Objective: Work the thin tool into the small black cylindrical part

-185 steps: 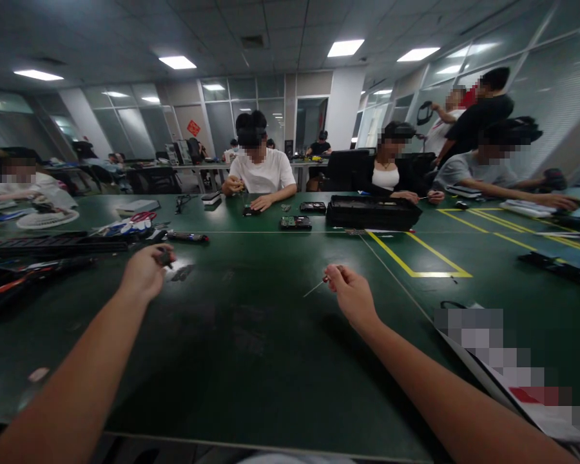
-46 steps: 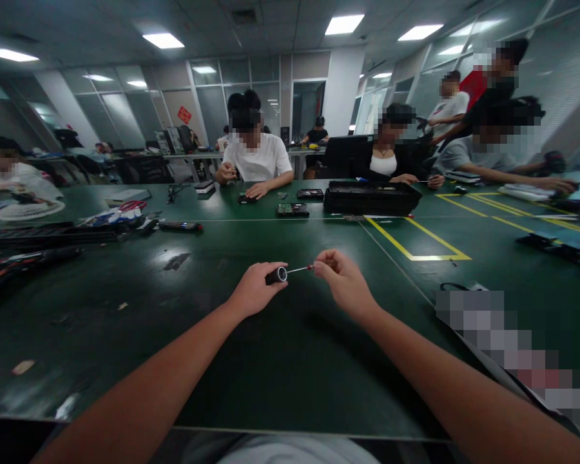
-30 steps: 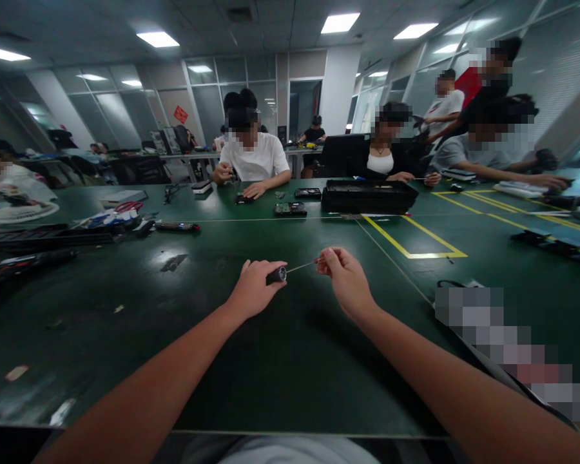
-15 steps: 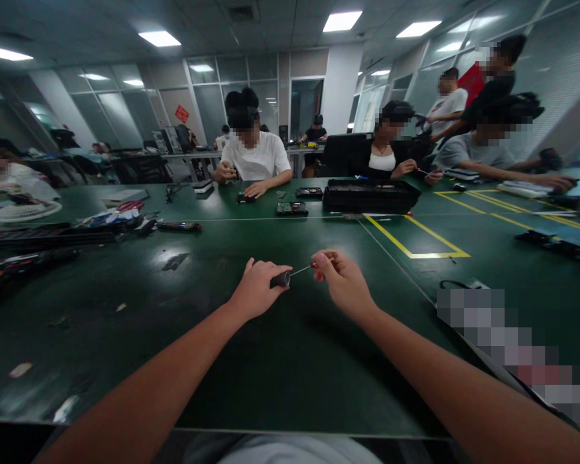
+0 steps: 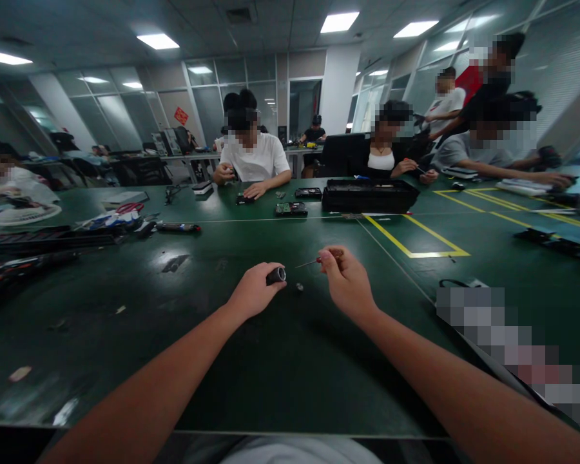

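With my left hand (image 5: 254, 290) I hold a black cylinder (image 5: 274, 276); the fingers are clamped around its side, and its round open end, with a pale shiny rim, looks toward the right. The body appears smooth and dark, and the palm hides its other end.

In my right hand (image 5: 347, 283) there is a thin screwdriver (image 5: 308, 263). The fingers are closed together on its reddish handle, and the straight, slender metal shaft points to the left, toward the cylinder, but its tip is apart from the rim. Below this shaft, between my two hands, I see a small roundish piece (image 5: 299, 287), greyish and a little shiny; I cannot tell if it touches the surface (image 5: 270, 374), which is green, flat and glossy.

Farther from me lies a rectangular circuit board (image 5: 290, 209) in a dark frame, and to the right of it a long black tray (image 5: 370, 198) with raised walls. On the right side, flat yellow tape (image 5: 430, 255) makes angular outlines. Across from me sits a person (image 5: 254, 158) in a white shirt, with one hand resting near a small dark part (image 5: 244, 199).
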Available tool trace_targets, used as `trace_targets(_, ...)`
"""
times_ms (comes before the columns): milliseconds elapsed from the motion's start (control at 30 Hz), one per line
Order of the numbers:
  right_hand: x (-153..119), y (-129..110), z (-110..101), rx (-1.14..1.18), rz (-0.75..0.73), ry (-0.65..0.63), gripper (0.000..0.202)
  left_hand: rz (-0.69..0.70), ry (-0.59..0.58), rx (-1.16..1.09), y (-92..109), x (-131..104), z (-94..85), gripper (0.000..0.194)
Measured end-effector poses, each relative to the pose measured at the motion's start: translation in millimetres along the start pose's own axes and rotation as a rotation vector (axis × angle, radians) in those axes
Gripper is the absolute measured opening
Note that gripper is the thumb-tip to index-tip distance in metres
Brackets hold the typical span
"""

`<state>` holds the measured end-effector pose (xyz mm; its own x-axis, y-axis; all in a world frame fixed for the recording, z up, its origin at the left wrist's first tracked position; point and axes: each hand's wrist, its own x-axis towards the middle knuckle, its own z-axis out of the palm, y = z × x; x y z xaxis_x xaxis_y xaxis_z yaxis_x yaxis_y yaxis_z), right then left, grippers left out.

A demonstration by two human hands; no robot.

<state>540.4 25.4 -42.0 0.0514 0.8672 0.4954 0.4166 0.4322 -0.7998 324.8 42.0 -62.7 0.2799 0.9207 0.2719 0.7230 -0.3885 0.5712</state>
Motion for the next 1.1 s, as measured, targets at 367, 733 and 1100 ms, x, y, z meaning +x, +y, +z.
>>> trace_targets(367,2.1,0.7,-1.2,0.039,-0.012,0.073,0.027,-0.104,0.051,-0.267,13.6,-4.9,-5.0,0.039)
trace_targets(733,1.9,-3.0,-3.6,0.020,-0.021,0.059,0.028,-0.047,-0.274,0.099,37.5,-3.7,5.2,0.024)
trace_targets(1100,2.9,-0.1,-1.7,0.043,0.037,0.028,0.030,0.067,-0.303,0.282,37.9,9.4,18.3,0.024)
